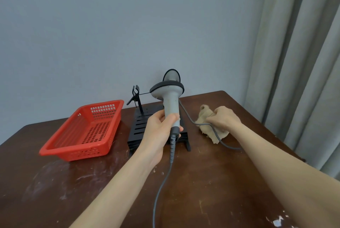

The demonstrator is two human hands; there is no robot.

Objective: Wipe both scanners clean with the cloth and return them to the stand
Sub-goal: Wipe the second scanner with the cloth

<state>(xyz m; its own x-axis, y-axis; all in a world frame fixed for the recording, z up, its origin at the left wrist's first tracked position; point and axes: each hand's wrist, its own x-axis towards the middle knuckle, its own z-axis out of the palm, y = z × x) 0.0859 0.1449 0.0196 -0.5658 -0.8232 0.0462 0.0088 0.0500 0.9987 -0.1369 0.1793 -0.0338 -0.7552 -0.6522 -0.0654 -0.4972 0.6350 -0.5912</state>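
Observation:
My left hand grips the handle of a grey barcode scanner and holds it upright above the black slotted stand. Its grey cable hangs down toward me. A second grey scanner sits behind it at the back of the stand, mostly hidden; its cable trails right across the table. My right hand rests on a crumpled beige cloth lying on the table right of the stand, fingers closed on it.
A red perforated plastic basket stands left of the stand. A black clip on a thin rod rises from the stand's back left. The brown table is scuffed; grey curtains hang at the right, past the table edge.

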